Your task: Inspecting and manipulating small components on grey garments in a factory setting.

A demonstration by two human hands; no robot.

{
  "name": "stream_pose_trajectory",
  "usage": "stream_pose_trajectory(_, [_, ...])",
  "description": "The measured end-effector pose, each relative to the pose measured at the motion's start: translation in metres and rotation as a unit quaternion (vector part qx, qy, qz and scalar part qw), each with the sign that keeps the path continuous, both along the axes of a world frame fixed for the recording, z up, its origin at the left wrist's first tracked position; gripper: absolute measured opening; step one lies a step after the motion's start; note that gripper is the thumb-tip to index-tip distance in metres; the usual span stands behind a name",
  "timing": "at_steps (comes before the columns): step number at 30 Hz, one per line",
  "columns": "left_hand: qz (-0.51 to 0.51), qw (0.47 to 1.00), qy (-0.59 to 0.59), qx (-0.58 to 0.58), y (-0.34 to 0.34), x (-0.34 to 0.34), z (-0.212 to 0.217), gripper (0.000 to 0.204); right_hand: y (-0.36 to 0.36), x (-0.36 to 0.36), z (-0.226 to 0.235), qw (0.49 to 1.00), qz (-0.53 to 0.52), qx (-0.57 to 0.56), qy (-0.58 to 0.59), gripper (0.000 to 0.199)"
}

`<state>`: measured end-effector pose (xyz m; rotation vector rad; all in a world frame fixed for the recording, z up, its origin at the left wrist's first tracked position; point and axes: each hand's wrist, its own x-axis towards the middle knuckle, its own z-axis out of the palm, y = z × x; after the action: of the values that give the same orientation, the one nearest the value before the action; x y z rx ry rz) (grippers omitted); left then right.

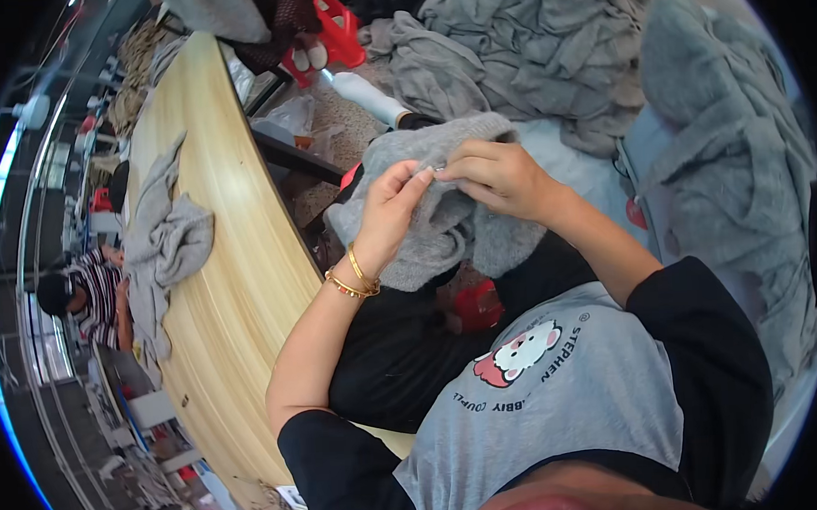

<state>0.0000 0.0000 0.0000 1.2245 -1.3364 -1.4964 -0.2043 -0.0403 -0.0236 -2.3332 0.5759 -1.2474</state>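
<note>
A fuzzy grey knit garment (508,247) lies bunched over my lap, its folds hanging between my knees. My left hand (392,206) is closed, thumb and fingertips pinching a bit of the knit at the garment's upper part. Close beside it, my right hand (501,175) is closed too, its fingertips pinched at the same spot. A tiny pale, shiny bit (438,170) shows between the two sets of fingertips; it is too small to make out. Gold bangles (353,277) circle my left wrist.
To my left runs a long wooden table (231,263) with another grey knit garment (173,240) on it. A person in a striped top (100,296) sits beyond. Grey knits are heaped ahead (536,49) and at my right (732,150). A red stool (336,26) stands ahead.
</note>
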Motion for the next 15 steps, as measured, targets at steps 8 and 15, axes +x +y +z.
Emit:
stream_pose_trajectory(8, [0.037,0.999,-0.014,0.019,0.003,-0.028,-0.006,0.013,0.005,-0.028,-0.008,0.999,0.016,0.029,0.026,0.023])
stream_pose_trajectory(15, [0.027,0.997,-0.070,-0.023,0.008,-0.031,-0.004,0.023,0.006,-0.026,-0.012,0.990,0.012,0.134,-0.039,0.018])
